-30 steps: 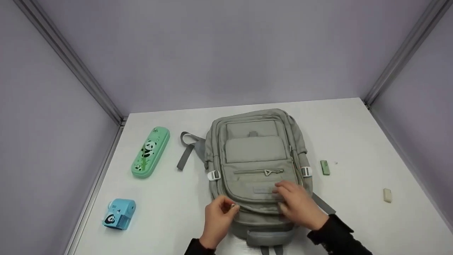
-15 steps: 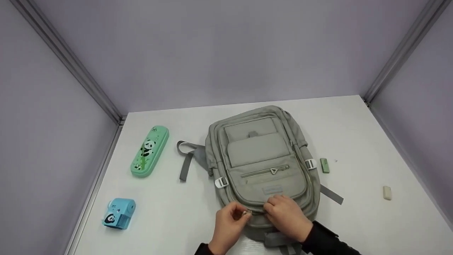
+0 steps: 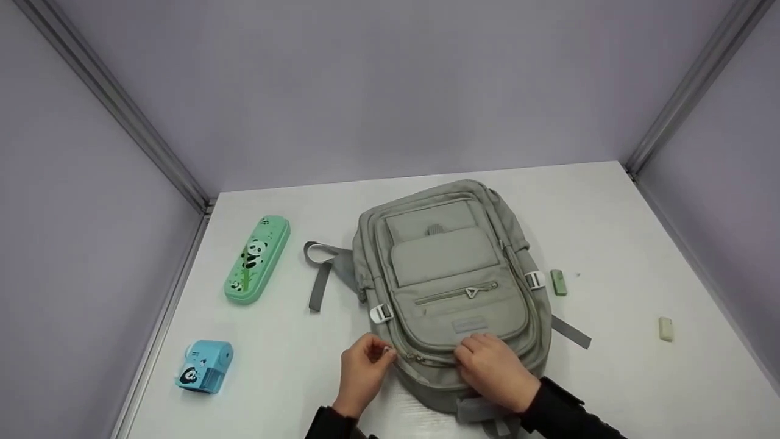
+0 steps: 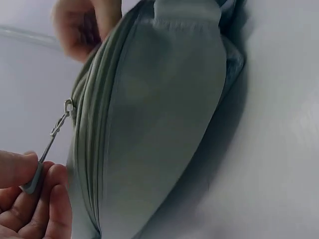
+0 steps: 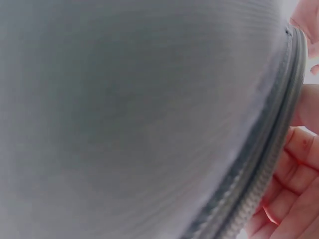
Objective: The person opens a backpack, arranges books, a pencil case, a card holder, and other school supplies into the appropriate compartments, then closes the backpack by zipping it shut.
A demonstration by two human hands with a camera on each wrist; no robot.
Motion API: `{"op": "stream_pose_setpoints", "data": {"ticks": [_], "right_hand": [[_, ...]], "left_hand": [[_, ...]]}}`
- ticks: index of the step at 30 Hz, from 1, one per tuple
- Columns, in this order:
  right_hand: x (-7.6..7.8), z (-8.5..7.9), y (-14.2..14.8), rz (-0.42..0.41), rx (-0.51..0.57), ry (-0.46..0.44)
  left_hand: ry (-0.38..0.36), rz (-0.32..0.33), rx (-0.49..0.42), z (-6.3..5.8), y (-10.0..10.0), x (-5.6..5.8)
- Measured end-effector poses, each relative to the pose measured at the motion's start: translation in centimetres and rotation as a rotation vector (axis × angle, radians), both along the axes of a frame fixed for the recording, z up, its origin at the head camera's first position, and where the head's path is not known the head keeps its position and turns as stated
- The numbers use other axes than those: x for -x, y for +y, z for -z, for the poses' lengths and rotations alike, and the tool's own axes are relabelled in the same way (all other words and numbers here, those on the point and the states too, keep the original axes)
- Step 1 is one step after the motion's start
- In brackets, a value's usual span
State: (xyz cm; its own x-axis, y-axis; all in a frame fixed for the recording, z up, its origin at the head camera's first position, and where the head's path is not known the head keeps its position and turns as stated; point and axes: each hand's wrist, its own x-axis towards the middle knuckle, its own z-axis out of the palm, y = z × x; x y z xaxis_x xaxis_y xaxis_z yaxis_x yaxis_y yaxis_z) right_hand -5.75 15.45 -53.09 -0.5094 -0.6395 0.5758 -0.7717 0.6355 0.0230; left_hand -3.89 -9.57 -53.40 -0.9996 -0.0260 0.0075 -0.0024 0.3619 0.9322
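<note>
A grey-green backpack [image 3: 448, 256] lies on its back on the white table, top handle toward the person. My left hand [image 3: 364, 369] pinches a zipper pull [image 4: 34, 179] between thumb and fingers at the pack's lower left edge. In the left wrist view, the pull is drawn out taut from its slider [image 4: 69, 107] on the zipper track. My right hand [image 3: 496, 369] grips the zipped edge right of it, fingers curled over the fabric. The right wrist view shows the zipper teeth [image 5: 249, 199] close beside those fingers.
A green panda pencil case [image 3: 257, 259] and a blue panda-print sharpener-like box [image 3: 206, 366] lie on the left. To the right are a small green block [image 3: 558, 283] and a whitish block [image 3: 665, 329]. Straps stick out from both sides of the pack. Panels enclose the table.
The backpack has turned slightly and its lower end has shifted right. My right hand has come down onto its edge. My left hand moved right, then back left with the zipper pull.
</note>
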Motion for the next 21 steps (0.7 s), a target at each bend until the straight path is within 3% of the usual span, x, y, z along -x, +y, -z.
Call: {"op": "stream_pose_setpoints", "data": {"ticks": [5, 11, 18, 21], "right_hand": [[0.0, -0.3, 0.2, 0.003, 0.008, -0.012], [-0.2, -0.5, 0.3, 0.010, 0.016, 0.009], [-0.3, -0.7, 0.7, -0.005, 0.024, -0.003], [-0.4, -0.7, 0.9, -0.015, 0.024, -0.016]], "left_hand": [[0.080, -0.026, 0.060, 0.9, -1.2, 1.9], [0.145, -0.079, 0.130, 1.1, -2.1, 4.5], [0.276, -0.111, 0.351, -0.8, -1.8, 7.1], [0.293, -0.124, 0.427, -1.8, -1.8, 8.7]]}}
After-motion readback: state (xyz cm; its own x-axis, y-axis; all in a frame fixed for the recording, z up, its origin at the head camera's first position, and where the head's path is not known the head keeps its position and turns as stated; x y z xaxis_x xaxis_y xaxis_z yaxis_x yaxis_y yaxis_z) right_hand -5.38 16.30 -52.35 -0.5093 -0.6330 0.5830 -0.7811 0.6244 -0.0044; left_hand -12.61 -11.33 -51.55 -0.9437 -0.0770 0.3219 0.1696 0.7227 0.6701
